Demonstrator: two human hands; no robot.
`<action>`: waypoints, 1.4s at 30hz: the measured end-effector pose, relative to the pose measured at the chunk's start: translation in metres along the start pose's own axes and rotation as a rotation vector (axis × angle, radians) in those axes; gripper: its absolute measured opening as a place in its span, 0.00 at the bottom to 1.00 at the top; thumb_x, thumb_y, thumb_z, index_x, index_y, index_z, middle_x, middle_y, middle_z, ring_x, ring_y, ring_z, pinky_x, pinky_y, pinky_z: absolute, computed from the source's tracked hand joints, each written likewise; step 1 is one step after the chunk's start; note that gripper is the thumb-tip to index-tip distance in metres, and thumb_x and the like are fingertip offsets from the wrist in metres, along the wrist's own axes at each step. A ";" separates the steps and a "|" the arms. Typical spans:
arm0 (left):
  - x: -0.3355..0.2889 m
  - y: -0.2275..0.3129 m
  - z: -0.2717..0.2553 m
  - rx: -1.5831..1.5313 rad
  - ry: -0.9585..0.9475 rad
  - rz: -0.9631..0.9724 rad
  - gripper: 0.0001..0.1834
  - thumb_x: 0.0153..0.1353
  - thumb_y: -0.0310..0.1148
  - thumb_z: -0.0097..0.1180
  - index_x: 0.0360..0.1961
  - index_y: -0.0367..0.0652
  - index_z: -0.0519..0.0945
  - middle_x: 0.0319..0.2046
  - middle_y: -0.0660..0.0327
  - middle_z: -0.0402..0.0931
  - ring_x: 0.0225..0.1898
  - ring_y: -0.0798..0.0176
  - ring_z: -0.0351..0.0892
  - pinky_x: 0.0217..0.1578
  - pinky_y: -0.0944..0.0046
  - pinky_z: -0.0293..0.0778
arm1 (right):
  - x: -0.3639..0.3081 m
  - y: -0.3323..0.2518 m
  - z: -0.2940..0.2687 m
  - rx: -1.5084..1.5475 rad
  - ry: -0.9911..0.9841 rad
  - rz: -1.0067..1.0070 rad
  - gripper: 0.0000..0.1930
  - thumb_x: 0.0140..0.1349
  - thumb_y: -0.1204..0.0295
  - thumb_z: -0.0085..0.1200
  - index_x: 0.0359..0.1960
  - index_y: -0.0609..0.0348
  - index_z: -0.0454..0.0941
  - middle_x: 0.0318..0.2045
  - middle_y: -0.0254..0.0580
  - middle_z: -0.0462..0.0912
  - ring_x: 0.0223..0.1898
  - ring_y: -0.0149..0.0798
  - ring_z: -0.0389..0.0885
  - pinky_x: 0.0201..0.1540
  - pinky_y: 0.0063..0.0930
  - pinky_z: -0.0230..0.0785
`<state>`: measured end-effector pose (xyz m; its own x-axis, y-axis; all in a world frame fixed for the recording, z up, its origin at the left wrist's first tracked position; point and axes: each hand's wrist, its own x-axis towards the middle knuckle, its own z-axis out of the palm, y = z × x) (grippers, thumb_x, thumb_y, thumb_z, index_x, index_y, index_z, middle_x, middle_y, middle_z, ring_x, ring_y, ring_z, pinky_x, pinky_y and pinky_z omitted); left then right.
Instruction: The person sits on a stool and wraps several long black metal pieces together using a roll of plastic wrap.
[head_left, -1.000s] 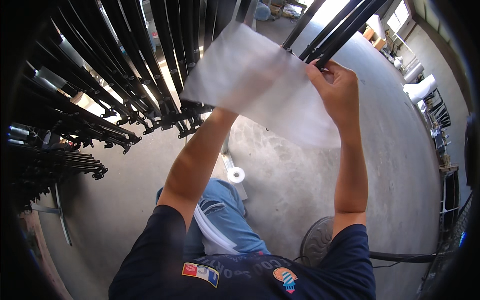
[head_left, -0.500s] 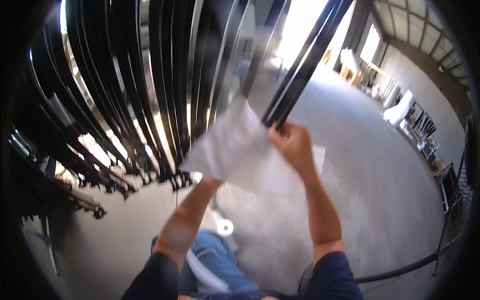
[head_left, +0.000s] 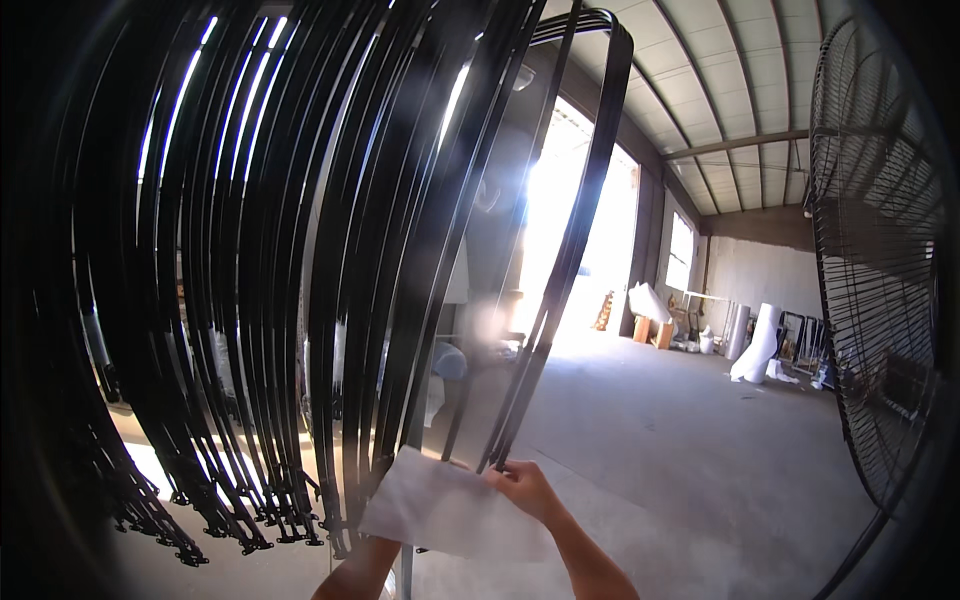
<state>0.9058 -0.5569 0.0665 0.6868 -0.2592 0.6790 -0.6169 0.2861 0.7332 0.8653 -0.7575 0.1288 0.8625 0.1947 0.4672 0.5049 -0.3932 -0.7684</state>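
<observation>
A thin white wrapping sheet [head_left: 430, 505] spreads between my two hands at the foot of a black metal tube frame [head_left: 575, 235], a tall bent loop. My right hand [head_left: 525, 488] pinches the sheet's right edge against the lower end of the frame's tubes. Behind the sheet's lower left corner, my left hand is hidden; only its forearm [head_left: 362, 568] shows, so its fingers cannot be made out. The sheet looks limp and partly covers the tube ends.
Many similar black tubes [head_left: 270, 330] hang in a dense row on the left. A large caged fan [head_left: 870, 250] stands at the right. White rolls [head_left: 762, 345] and boxes [head_left: 655, 332] line the far wall, near a bright doorway [head_left: 580, 220].
My view has tilted up, so the hanging frames, roof and fan show more. Both hands and the sheet sit lower in the picture, still at the tube ends.
</observation>
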 end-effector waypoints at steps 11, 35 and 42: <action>-0.017 -0.019 -0.002 0.022 0.067 0.202 0.16 0.59 0.28 0.45 0.47 0.31 0.68 0.42 0.56 0.71 0.42 0.62 0.73 0.42 0.68 0.69 | -0.006 0.002 -0.020 -0.137 0.013 0.039 0.18 0.54 0.60 0.51 0.33 0.66 0.77 0.20 0.39 0.77 0.23 0.25 0.69 0.28 0.24 0.64; 0.013 0.065 0.032 0.216 -0.124 -0.154 0.08 0.48 0.23 0.57 0.31 0.41 0.77 0.28 0.62 0.75 0.29 0.69 0.74 0.33 0.71 0.70 | -0.055 -0.008 0.032 -0.207 0.511 0.264 0.19 0.49 0.54 0.54 0.22 0.61 0.78 0.17 0.49 0.77 0.22 0.44 0.76 0.28 0.32 0.66; 0.020 0.054 0.041 0.462 -0.128 -0.067 0.13 0.43 0.24 0.60 0.33 0.40 0.74 0.31 0.62 0.72 0.32 0.69 0.74 0.33 0.72 0.71 | -0.064 -0.007 0.018 -0.100 -0.179 -0.105 0.09 0.52 0.68 0.53 0.23 0.62 0.76 0.13 0.45 0.72 0.15 0.37 0.68 0.22 0.28 0.60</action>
<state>0.8706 -0.5842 0.1206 0.6958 -0.3832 0.6075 -0.6990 -0.1668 0.6954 0.8070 -0.7506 0.0966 0.8019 0.3921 0.4507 0.5944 -0.4478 -0.6680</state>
